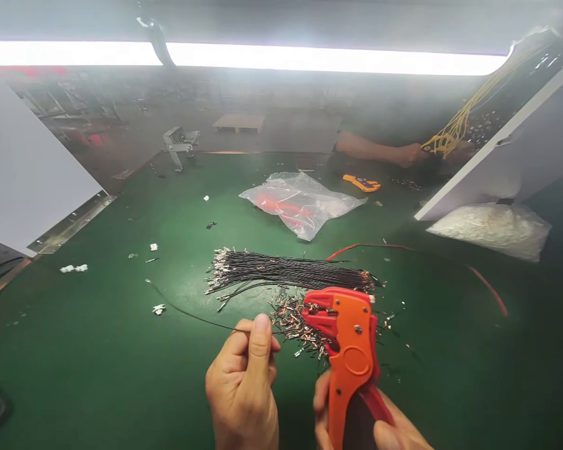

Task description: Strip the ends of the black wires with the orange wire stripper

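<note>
Between thumb and fingers, my left hand [246, 387] pinches a thin black wire [194, 315] that runs out to the left, with a small terminal at its far end. My right hand [323, 406] is wrapped round the handles of an orange and red wire stripper [351, 356]. Its jaws point left and stand close to my left fingertips. Just behind the jaws lies a bundle of black wires [281, 269], with metal terminals at the left end and bare copper at the right. A heap of wire scraps [295, 319] is partly hidden by the stripper.
A clear plastic bag [304, 200] with red contents lies farther back, beside a yellow tool [362, 182]. A red wire [488, 290] curves on the right near a bag of pale pieces [497, 231]. Across the green table [98, 350], another person's arm [380, 150] is near yellow wires [464, 119].
</note>
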Available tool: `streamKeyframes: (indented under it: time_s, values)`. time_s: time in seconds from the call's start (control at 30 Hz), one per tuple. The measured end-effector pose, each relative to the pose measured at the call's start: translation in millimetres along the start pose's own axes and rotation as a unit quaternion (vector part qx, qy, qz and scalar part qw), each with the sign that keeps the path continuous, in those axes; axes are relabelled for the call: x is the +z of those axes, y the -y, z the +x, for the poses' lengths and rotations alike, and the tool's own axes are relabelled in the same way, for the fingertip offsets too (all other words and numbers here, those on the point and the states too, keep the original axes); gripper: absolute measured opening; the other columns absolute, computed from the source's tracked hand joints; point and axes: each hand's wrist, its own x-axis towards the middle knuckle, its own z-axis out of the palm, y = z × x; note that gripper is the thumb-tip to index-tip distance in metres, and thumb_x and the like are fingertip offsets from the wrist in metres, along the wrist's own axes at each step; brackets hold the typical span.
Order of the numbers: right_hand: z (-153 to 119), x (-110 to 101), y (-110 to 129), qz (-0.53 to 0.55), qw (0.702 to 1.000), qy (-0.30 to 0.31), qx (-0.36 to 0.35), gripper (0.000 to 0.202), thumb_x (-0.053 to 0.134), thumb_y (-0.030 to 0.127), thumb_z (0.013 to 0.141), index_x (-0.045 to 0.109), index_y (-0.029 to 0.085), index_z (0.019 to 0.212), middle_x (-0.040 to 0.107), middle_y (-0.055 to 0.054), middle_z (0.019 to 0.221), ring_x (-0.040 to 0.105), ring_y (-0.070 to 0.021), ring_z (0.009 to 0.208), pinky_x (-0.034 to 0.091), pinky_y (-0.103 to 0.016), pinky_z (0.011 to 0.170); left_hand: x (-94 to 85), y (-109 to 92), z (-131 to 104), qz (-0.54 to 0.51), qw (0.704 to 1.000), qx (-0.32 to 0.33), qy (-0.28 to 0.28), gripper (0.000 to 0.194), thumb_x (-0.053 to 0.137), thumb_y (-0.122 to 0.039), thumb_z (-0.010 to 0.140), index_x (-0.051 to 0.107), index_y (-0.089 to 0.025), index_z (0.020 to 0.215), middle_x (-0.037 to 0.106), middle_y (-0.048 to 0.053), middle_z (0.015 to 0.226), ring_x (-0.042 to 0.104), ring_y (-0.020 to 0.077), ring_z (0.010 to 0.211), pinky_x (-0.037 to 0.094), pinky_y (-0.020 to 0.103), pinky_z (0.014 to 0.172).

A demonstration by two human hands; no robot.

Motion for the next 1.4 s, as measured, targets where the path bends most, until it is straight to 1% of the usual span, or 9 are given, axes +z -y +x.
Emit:
streamKeyframes:
  time_s: [0.13,0.27,0.47,0.57,0.67,0.77,0.83,1.03,1.4]
  values:
    - [-4,4,21,-0.059,0.992,-0.1,-0.053,0.059,0.07,0.06,0.081,0.058,0.02,0.124,0.069,-0.009,0.097,0.065,-0.0223,0.082,0.05,-0.035,0.077,3.1,0,-4,0.014,0.999,0.035,0.01,0.049,0.078,-0.064,0.07,0.065,-0.016,0.062,0.032,-0.008,0.051,0.026,0.004,0.044,0.02,0.018,0.04]
    - [-11,-2,35,-0.234,0.939,-0.198,-0.159,0.047,0.062,0.056,0.089,0.059,0.029,0.128,0.067,-0.008,0.115,0.064,-0.0233,0.09,0.051,-0.037,0.087,6.7,4,-10,0.074,0.993,0.078,0.041,0.047,0.072,-0.059,0.078,0.065,-0.016,0.061,0.041,-0.006,0.057,0.026,0.0051,0.047,0.025,0.021,0.044]
    - [-13,-2,44,-0.374,0.837,-0.334,-0.218,0.042,0.061,0.046,0.095,0.047,0.033,0.132,0.065,-0.006,0.116,0.066,-0.021,0.088,0.056,-0.036,0.088,3.6,28,-13,0.166,0.929,0.309,0.116,0.023,0.059,-0.033,0.095,0.071,-0.022,0.079,0.062,-0.004,0.062,0.053,0.0087,0.053,0.042,0.02,0.056]
    - [-12,-5,46,-0.371,0.811,-0.335,-0.303,0.052,0.053,0.04,0.1,0.026,0.04,0.145,0.057,-0.009,0.132,0.071,-0.0211,0.084,0.064,-0.038,0.075,0.3,39,-11,0.223,0.86,0.432,0.153,0.013,0.057,-0.024,0.096,0.069,-0.023,0.092,0.065,-0.004,0.066,0.052,0.0092,0.051,0.041,0.021,0.054]
    - [-15,-11,50,-0.485,0.742,-0.305,-0.349,0.067,0.041,0.023,0.105,0.005,0.048,0.155,0.038,-0.01,0.155,0.073,-0.0206,0.093,0.065,-0.04,0.08,-3.1,44,-8,0.284,0.784,0.521,0.182,0.011,0.057,-0.017,0.096,0.066,-0.021,0.1,0.065,-0.003,0.065,0.048,0.0101,0.048,0.038,0.023,0.05]
    - [-20,-14,55,-0.632,0.641,-0.271,-0.341,0.062,0.042,0.01,0.101,0.034,0.044,0.152,0.041,-0.006,0.151,0.065,-0.0228,0.112,0.061,-0.039,0.092,-5.1,44,-4,0.322,0.726,0.569,0.212,0.01,0.056,-0.016,0.096,0.064,-0.018,0.103,0.063,-0.003,0.06,0.047,0.0111,0.047,0.036,0.024,0.047]
    - [-22,-13,58,-0.672,0.611,-0.251,-0.335,0.053,0.046,0.005,0.097,0.057,0.039,0.137,0.042,-0.007,0.147,0.063,-0.022,0.113,0.062,-0.035,0.088,-5.0,44,-3,0.339,0.703,0.58,0.233,0.011,0.057,-0.015,0.096,0.063,-0.016,0.104,0.06,-0.003,0.057,0.047,0.0113,0.047,0.035,0.024,0.047]
    - [-18,-11,57,-0.71,0.594,-0.211,-0.313,0.038,0.057,0.006,0.092,0.069,0.033,0.116,0.039,-0.007,0.151,0.07,-0.0179,0.097,0.063,-0.029,0.077,0.1,53,-2,0.323,0.658,0.645,0.216,0.014,0.054,-0.014,0.097,0.065,-0.012,0.106,0.053,-0.004,0.05,0.043,0.0122,0.047,0.032,0.025,0.048]
    - [-17,-26,50,-0.76,0.54,-0.206,-0.299,0.031,0.051,0.007,0.091,0.066,0.029,0.106,0.043,-0.01,0.135,0.071,-0.0183,0.095,0.06,-0.027,0.067,2.5,51,-7,0.319,0.652,0.657,0.204,0.011,0.06,-0.01,0.091,0.067,-0.01,0.1,0.054,-0.002,0.05,0.04,0.013,0.048,0.031,0.026,0.046]
